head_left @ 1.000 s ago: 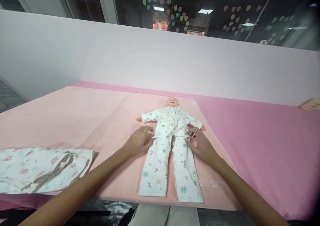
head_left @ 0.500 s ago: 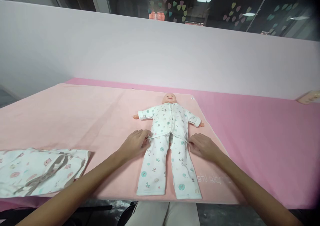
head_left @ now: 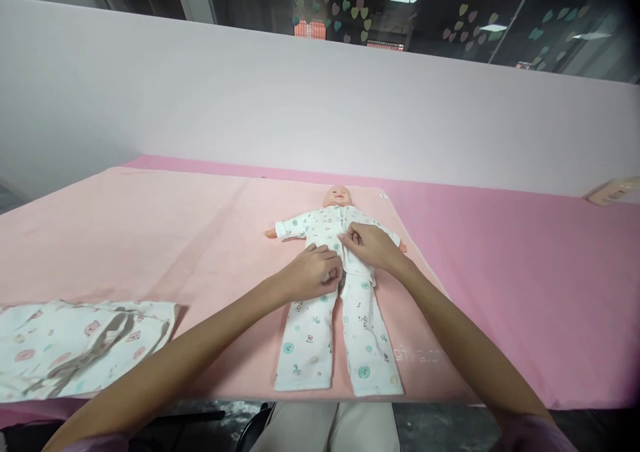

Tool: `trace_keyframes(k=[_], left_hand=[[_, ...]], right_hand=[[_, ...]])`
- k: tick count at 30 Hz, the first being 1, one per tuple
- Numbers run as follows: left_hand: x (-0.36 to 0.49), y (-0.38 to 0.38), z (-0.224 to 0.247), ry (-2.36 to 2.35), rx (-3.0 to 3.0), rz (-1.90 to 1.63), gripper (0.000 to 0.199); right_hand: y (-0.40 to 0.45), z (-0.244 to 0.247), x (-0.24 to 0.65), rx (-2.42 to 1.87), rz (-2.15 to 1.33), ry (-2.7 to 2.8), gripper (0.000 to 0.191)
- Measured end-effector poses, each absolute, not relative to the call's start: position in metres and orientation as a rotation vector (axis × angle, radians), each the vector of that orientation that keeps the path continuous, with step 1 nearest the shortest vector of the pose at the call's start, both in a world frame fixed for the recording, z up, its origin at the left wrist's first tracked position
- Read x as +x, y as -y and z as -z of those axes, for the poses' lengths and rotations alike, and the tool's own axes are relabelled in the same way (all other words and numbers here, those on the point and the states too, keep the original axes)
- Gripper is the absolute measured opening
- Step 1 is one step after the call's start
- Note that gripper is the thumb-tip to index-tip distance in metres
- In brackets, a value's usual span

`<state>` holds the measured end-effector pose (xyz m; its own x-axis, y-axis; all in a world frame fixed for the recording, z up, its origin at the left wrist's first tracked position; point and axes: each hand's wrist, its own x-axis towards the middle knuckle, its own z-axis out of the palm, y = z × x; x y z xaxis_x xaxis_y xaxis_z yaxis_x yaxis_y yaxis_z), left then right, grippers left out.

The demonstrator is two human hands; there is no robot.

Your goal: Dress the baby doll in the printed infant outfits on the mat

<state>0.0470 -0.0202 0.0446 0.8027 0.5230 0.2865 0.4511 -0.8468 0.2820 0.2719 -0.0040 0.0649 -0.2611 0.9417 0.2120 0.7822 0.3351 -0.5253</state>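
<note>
A baby doll (head_left: 337, 196) lies on its back with its arms spread, dressed in a white printed jacket (head_left: 320, 227) and matching trousers (head_left: 307, 345). My left hand (head_left: 316, 272) is closed at the lower front of the jacket, beside the front opening, and covers part of the hem. Higher up, my right hand (head_left: 373, 244) pinches the jacket's front edge at the chest. The exact grip of the left fingertips is partly hidden. Both trouser legs lie straight toward me.
A peach blanket (head_left: 200, 239) lies under the doll on a pink tabletop (head_left: 525, 272). Folded printed cloth with grey ties (head_left: 85, 345) rests at the left front. A cream bottle (head_left: 613, 191) is at the far right, near the white partition (head_left: 320, 105).
Both hands have left the jacket's side hems and come inward to its front opening. The right hand has also moved up to the chest. The doll lies as before.
</note>
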Motion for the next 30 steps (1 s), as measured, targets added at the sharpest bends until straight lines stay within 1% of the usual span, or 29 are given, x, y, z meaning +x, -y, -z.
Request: trace_keyframes(k=[3,7,10,15,18,22,26,30], left_hand=[[0.036,0.019,-0.068,-0.663,2.509,-0.422,0.010],[0.032,-0.001,-0.091,-0.933,2.247,-0.564,0.025],[0.041,-0.025,-0.091,-1.093,2.185,-0.592,0.031],[0.057,-0.052,-0.081,-1.068,2.106,-0.435,0.039],[0.061,-0.056,-0.079,-1.040,2.078,-0.443,0.038],[0.065,-0.054,-0.077,-1.070,2.056,-0.457,0.037],[0.066,-0.055,-0.073,-1.070,2.021,-0.472,0.032],[0.061,-0.062,-0.069,-0.970,1.974,-0.447,0.029]], right_hand=[[-0.011,-0.066,0.268,-1.612,-0.480,2.070,0.049],[-0.018,-0.066,0.266,-1.679,-0.491,2.082,0.043],[-0.018,-0.066,0.272,-1.596,-0.570,2.089,0.037],[-0.016,-0.060,0.292,-1.363,-0.927,1.999,0.033],[-0.016,-0.052,0.300,-1.341,-1.051,1.869,0.034],[-0.017,-0.045,0.301,-1.355,-1.059,1.827,0.033],[-0.015,-0.052,0.299,-1.391,-1.057,1.826,0.028],[-0.009,-0.062,0.299,-1.403,-1.082,1.824,0.029]])
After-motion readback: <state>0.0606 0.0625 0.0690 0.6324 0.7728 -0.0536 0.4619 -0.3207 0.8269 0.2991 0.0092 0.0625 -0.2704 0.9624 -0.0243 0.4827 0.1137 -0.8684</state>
